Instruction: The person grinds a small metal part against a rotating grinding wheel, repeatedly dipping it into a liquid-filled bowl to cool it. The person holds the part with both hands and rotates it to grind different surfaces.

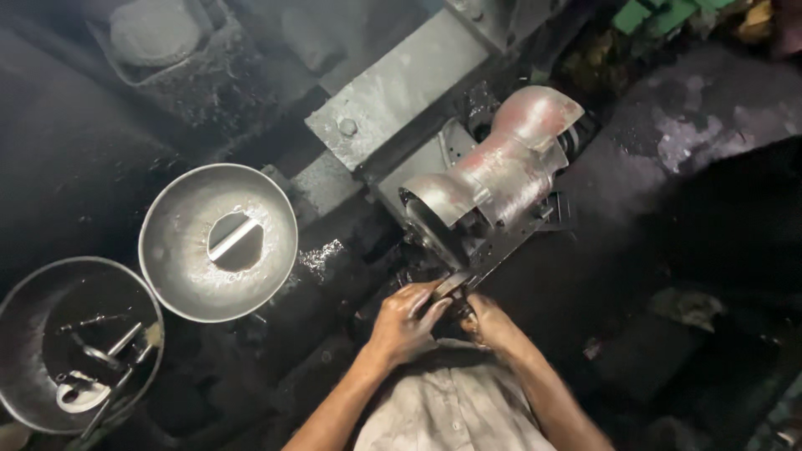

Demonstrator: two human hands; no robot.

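Note:
A bench grinder with a curved grey and reddish metal guard (501, 167) stands in the middle, its wheel (430, 225) facing me. Both my hands meet just below the wheel. My left hand (405, 321) and my right hand (489, 321) together grip a small flat metal piece (451, 286), whose tip is close to the wheel's lower edge. Whether the piece touches the wheel I cannot tell.
A round metal bowl (167, 242) holding one flat metal strip sits to the left. Further left, a darker bowl (25, 334) holds several small metal parts. A grey metal block (393, 92) lies behind the grinder. The surroundings are dark and grimy.

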